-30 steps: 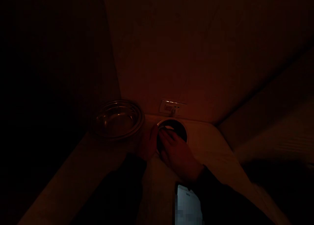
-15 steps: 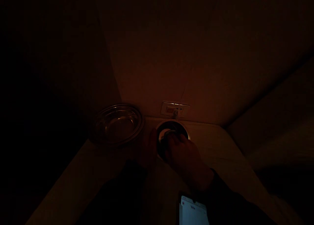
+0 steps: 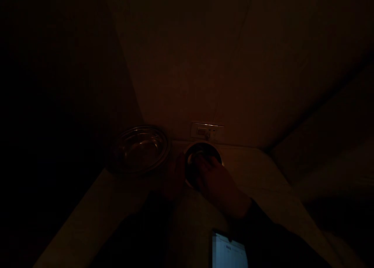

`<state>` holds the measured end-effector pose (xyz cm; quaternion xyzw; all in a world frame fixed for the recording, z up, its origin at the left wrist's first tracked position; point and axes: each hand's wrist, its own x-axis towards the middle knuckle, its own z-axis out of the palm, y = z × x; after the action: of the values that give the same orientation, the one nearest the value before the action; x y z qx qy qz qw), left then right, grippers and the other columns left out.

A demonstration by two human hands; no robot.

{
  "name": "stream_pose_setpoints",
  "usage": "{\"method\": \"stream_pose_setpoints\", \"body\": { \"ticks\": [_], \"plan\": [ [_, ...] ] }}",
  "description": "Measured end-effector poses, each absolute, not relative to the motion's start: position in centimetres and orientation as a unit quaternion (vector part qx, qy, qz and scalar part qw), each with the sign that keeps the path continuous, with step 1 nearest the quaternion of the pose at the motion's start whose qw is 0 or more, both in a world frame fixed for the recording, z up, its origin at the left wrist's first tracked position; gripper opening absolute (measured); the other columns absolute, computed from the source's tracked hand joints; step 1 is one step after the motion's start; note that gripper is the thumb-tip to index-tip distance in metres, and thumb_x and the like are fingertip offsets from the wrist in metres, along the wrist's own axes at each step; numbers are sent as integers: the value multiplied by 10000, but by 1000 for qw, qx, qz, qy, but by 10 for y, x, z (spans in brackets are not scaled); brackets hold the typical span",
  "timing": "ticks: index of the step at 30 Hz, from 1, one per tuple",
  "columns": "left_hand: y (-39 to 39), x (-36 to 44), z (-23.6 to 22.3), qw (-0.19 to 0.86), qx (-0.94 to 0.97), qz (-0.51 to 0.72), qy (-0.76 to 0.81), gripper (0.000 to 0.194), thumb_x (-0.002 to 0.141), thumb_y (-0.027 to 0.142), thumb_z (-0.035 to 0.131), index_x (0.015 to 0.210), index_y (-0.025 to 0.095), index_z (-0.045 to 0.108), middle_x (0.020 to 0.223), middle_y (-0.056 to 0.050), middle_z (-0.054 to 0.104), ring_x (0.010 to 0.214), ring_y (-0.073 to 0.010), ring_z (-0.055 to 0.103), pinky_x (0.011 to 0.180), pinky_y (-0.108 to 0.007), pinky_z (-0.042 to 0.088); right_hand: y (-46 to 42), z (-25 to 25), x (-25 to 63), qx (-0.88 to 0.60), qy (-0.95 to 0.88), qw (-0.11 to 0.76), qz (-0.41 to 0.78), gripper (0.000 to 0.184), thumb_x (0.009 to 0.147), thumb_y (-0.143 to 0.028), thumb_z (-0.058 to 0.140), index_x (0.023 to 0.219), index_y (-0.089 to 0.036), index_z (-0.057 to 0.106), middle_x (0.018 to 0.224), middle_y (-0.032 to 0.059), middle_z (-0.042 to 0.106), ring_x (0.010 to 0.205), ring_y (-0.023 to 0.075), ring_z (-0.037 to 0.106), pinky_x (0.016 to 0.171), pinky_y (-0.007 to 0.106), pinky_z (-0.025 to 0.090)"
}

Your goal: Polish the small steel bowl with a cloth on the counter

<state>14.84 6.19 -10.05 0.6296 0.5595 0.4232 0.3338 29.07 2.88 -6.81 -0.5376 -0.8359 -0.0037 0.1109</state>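
In very dim light, a round metal bowl (image 3: 214,147) stands near the wall. My left hand (image 3: 176,176) is at the bowl's left side, its fingers dark against the rim and apparently gripping it. My right hand (image 3: 219,184) reaches over the near right rim into the bowl, with fingers bent down and closed. A pale, curved thing (image 3: 193,157) shows inside at the fingertips. Its kind is too dark to make out, and the fingers hide part of it.
A wide, shiny metal basin (image 3: 143,153) lies left of the bowl. Behind stands a wall with a socket plate (image 3: 207,130). A lit phone (image 3: 230,254) rests at the front of the pale tabletop (image 3: 263,174), by my right sleeve.
The light has dimmed and the view has shifted slightly. My right hand has moved a little inside the bowl, and less of the pale thing shows. My left hand stays at the bowl's side.
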Motion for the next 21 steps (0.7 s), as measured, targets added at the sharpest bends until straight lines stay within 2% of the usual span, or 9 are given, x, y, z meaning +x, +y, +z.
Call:
{"method": "stream_pose_setpoints", "body": {
  "ticks": [5, 9, 12, 14, 18, 21],
  "plan": [
    [65, 146, -104, 353, 617, 407, 574, 393, 890, 360, 340, 912, 146, 669, 773, -95, 695, 774, -210, 641, 740, -316, 500, 32, -68, 293, -476, -859, 173, 78, 512, 844, -164, 470, 1343, -62, 417, 1382, 120, 448, 1243, 271, 337, 1065, 418, 311],
    [66, 146, -101, 363, 608, 397, 584, 438, 899, 357, 293, 949, 131, 665, 799, -106, 692, 748, -214, 643, 740, -340, 500, 29, -57, 292, -436, -867, 192, 148, 418, 866, -173, 461, 1281, -126, 482, 1299, 114, 520, 1196, 230, 414, 1021, 395, 357],
    [64, 147, -96, 374, 592, 403, 589, 437, 899, 361, 287, 1022, 144, 646, 853, -92, 689, 775, -203, 641, 750, -325, 496, 25, -48, 294, -416, -874, 169, 184, 320, 850, -178, 492, 1161, -152, 563, 1201, 105, 570, 1114, 216, 488, 972, 371, 388],
    [63, 147, -96, 366, 583, 404, 602, 435, 895, 372, 294, 1012, 150, 649, 819, -80, 683, 754, -201, 635, 723, -318, 499, 23, -44, 295, -414, -876, 146, 197, 276, 839, -187, 515, 1103, -159, 591, 1124, 97, 599, 1041, 211, 530, 922, 358, 410],
    [64, 145, -102, 336, 589, 407, 612, 364, 859, 343, 390, 1052, 165, 642, 825, -67, 684, 804, -211, 625, 758, -325, 495, 18, -42, 295, -414, -884, 108, 186, 282, 807, -227, 575, 1082, -167, 594, 1056, 97, 620, 1002, 227, 545, 856, 356, 424],
    [67, 145, -106, 350, 595, 422, 588, 349, 876, 323, 371, 1044, 176, 639, 914, -65, 689, 875, -205, 627, 817, -330, 487, 16, -45, 291, -427, -886, 91, 157, 261, 820, -227, 561, 1072, -165, 588, 1050, 107, 623, 1013, 230, 540, 840, 352, 426]
  ]
}}
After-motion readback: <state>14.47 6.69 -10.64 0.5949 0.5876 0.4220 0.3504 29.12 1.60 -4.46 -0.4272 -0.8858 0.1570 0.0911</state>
